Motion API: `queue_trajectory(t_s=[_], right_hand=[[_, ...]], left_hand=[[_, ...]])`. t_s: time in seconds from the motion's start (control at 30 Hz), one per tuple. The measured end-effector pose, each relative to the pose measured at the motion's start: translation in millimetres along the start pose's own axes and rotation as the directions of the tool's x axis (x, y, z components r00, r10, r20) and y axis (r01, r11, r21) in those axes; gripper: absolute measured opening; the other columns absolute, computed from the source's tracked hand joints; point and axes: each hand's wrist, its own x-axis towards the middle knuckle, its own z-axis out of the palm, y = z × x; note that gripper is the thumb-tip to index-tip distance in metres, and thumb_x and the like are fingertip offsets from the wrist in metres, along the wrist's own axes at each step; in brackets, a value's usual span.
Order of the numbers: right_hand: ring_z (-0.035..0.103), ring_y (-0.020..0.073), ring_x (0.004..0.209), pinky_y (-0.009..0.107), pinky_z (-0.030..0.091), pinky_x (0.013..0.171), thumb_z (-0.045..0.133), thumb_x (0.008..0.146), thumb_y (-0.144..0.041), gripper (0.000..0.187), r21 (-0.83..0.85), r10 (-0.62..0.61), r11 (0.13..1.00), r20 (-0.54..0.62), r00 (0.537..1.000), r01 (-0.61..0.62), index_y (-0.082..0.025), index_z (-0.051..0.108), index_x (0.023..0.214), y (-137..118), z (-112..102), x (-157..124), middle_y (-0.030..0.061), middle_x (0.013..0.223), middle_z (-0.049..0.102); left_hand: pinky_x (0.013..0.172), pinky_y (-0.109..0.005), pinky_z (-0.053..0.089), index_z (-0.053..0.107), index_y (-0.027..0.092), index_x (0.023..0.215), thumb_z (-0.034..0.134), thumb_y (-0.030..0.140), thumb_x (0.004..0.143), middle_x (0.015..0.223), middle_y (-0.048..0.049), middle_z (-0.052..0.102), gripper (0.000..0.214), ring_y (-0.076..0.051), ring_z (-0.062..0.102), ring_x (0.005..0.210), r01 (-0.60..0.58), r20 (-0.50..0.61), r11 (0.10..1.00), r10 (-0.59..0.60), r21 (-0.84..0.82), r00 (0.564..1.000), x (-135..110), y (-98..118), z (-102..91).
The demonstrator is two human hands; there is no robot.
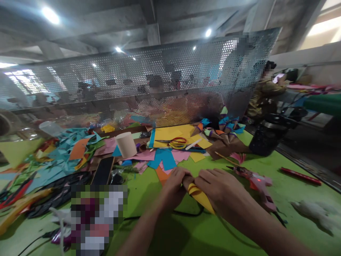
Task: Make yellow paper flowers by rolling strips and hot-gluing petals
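My left hand [173, 188] and my right hand [218, 188] meet above the green tabletop, both closed on one piece of folded paper. Its yellow part [204, 201] sticks out below my right fingers in a point. A brown part [187, 182] shows between the hands, and the rest is covered by my fingers. To the right of my right hand lies a pink glue gun [263, 186] with a red light on. Beyond my hands are blue paper pieces [163, 159] and scissors [176, 143] with yellow and red handles on yellow paper sheets [170, 133].
A white cylinder [125, 145] and a phone [102, 170] stand left of centre, near heaped paper scraps [71, 142]. Small paper cones [225, 135] lie at the back. A black tumbler [266, 137] and red pen [301, 176] are rightward. Behind is a perforated metal panel [119, 89]; a person [266, 90] sits beyond.
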Motion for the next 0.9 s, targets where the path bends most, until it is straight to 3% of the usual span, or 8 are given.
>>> queue_trajectory(t_s=[0.13, 0.33, 0.6, 0.77, 0.9], right_hand=[[0.048, 0.0145, 0.058, 0.030, 0.028, 0.058, 0.053, 0.085, -0.004, 0.019, 0.035, -0.006, 0.999, -0.038, 0.999, 0.008, -0.017, 0.059, 0.072, 1.5, -0.7, -0.2, 0.0004, 0.068, 0.057], [0.053, 0.0138, 0.058, 0.027, 0.034, 0.057, 0.055, 0.090, -0.012, 0.020, 0.182, 0.094, 0.980, -0.038, 0.995, -0.086, -0.017, 0.062, 0.072, 4.1, 1.5, -2.9, 0.0003, 0.066, 0.060], [0.059, 0.0153, 0.065, 0.026, 0.038, 0.059, 0.064, 0.084, -0.013, 0.010, 0.285, 0.217, 0.932, 0.057, 0.975, -0.224, -0.018, 0.066, 0.076, 7.2, 5.6, -2.9, 0.0008, 0.072, 0.064], [0.065, 0.0145, 0.073, 0.024, 0.046, 0.066, 0.059, 0.091, -0.018, 0.014, 0.558, 0.255, 0.777, 0.144, 0.956, -0.292, -0.021, 0.073, 0.087, 10.1, -4.7, 2.8, 0.0013, 0.081, 0.070], [0.069, 0.0157, 0.082, 0.026, 0.052, 0.073, 0.056, 0.092, -0.018, 0.018, 0.729, 0.335, 0.611, 0.114, 0.935, -0.308, -0.023, 0.072, 0.097, 10.5, -10.9, 3.9, 0.0021, 0.091, 0.075]], left_hand=[[0.077, -0.032, 0.039, 0.053, 0.019, 0.098, 0.051, 0.003, 0.086, 0.096, -0.0065, 0.060, 0.020, -0.021, 0.051, 0.092, 0.001, 0.024, 0.998, -0.002, 0.065, 1.000, 0.3, 1.4, -1.0], [0.075, -0.032, 0.040, 0.054, 0.019, 0.097, 0.052, 0.005, 0.087, 0.095, -0.0067, 0.060, 0.018, -0.022, 0.051, 0.091, -0.012, 0.066, 0.993, 0.004, 0.118, 0.998, -1.7, -1.5, 1.3], [0.077, -0.031, 0.042, 0.057, 0.020, 0.102, 0.052, 0.006, 0.087, 0.096, -0.0064, 0.060, 0.021, -0.021, 0.053, 0.090, -0.025, 0.088, 1.000, 0.024, 0.004, 0.996, -3.2, -4.4, 1.9], [0.077, -0.031, 0.042, 0.055, 0.019, 0.097, 0.052, 0.006, 0.086, 0.095, -0.0062, 0.060, 0.018, -0.021, 0.053, 0.092, 0.014, 0.025, 0.998, -0.013, -0.054, 1.000, -4.1, -5.1, 2.4], [0.077, -0.031, 0.041, 0.055, 0.019, 0.098, 0.053, 0.007, 0.085, 0.095, -0.0064, 0.060, 0.018, -0.021, 0.053, 0.090, 0.039, -0.026, 0.997, -0.041, -0.069, 0.999, -2.4, -2.7, 2.3]])
